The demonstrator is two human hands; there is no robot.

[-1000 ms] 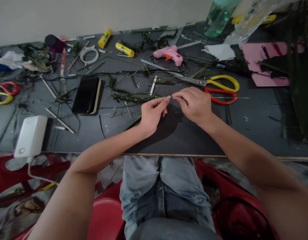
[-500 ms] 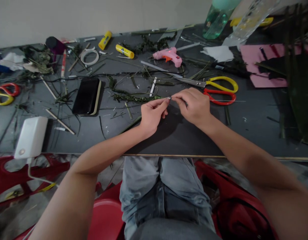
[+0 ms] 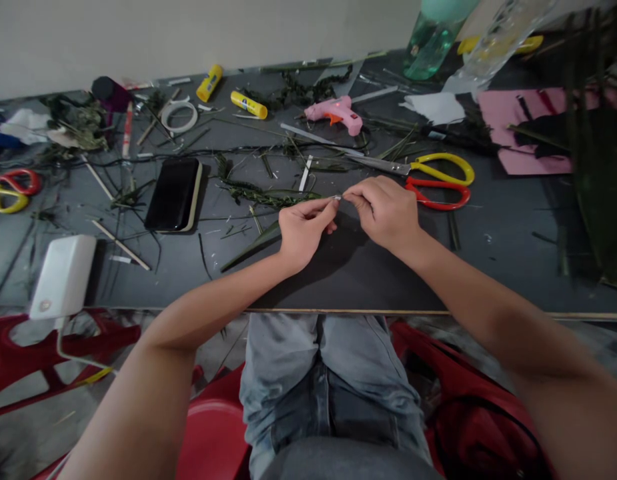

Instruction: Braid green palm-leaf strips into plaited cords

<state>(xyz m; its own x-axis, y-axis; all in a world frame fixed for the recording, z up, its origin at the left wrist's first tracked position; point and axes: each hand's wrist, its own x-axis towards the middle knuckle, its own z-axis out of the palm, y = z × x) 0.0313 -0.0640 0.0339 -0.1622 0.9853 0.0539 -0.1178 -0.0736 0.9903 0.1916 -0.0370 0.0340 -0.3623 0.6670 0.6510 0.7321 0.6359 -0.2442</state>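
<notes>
Above the dark table, my left hand (image 3: pixel 305 235) is closed in a pinch, thumb against fingers. A long green leaf strip (image 3: pixel 253 249) runs out from behind it toward the lower left and seems held in it. At its fingertips shows a tiny pale bit (image 3: pixel 337 197), too small to name. My right hand (image 3: pixel 385 212) pinches close beside it, fingertips almost touching the left ones; what it holds is hidden. Just behind the left hand lies a braided green leaf strand (image 3: pixel 268 198). Scissors (image 3: pixel 441 180) with yellow and red handles lie beyond my right hand.
A phone (image 3: pixel 173 195), a white power bank (image 3: pixel 63 275) and a tape roll (image 3: pixel 179 116) lie left. Farther back are glue sticks (image 3: pixel 249 105), a pink glue gun (image 3: pixel 334 115) and a green bottle (image 3: pixel 435 43). Pink paper (image 3: pixel 533 163) is at right. Leaf scraps are scattered about.
The leaf strip behind my left hand has swung out and shows more of its length. My hands stay almost in place, still pinching close together.
</notes>
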